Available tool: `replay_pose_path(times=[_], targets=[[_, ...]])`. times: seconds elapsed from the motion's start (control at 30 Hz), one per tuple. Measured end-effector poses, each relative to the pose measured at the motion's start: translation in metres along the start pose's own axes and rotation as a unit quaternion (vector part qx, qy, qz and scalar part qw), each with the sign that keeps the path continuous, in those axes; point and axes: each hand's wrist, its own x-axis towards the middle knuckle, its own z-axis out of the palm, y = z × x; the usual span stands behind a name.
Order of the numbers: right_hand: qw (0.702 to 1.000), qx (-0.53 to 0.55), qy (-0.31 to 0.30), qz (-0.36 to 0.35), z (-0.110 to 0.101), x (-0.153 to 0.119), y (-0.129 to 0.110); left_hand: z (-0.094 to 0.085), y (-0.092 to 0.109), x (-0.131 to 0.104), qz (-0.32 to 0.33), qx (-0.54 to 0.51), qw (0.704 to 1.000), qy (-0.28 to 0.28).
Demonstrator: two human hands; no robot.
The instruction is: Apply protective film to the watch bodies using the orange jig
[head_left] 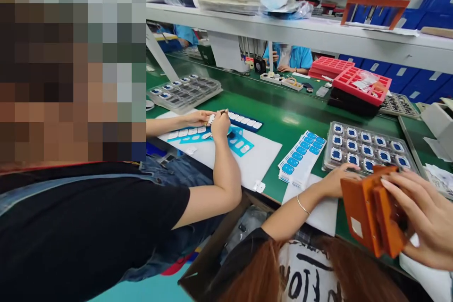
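An orange clamp-like fixture (363, 219) made of thick plates, with a small white label on its face, is held up off the bench at the right. My right hand (423, 214) grips it from the right, fingers stretched over the plates. My left hand (336, 181), below a thin bracelet, holds its left rear side; some fingers are hidden behind it. Just beyond is a clear plastic tray (329, 165) with several white-and-blue square parts. Left of it lies a stack of white sheets with blue stickers (300, 158).
A co-worker's hands (219, 122) work with small white pieces over blue sticker sheets (244, 144) at the left. Another clear tray (187, 96) stands behind. Red trays (361, 85) are stacked at the back right. A white shelf (318, 30) crosses overhead, carrying another orange fixture (377, 7).
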Motion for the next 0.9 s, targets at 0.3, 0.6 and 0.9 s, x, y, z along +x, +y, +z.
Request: replay_pose_path(times=[0.3, 0.6, 0.9], targets=[[0.984, -0.054, -0.107, 0.132, 0.015, -0.083, -0.017, 0.007, -0.010, 0.001, 0.150, -0.129, 0.980, 0.004], [0.970, -0.009, -0.181, 0.161, 0.047, -0.062, -0.010, 0.002, -0.010, -0.002, 0.161, -0.161, 0.966, 0.121], [0.968, -0.005, -0.164, 0.190, 0.039, -0.027, -0.002, -0.008, -0.005, -0.004, 0.183, -0.192, 0.955, 0.131]])
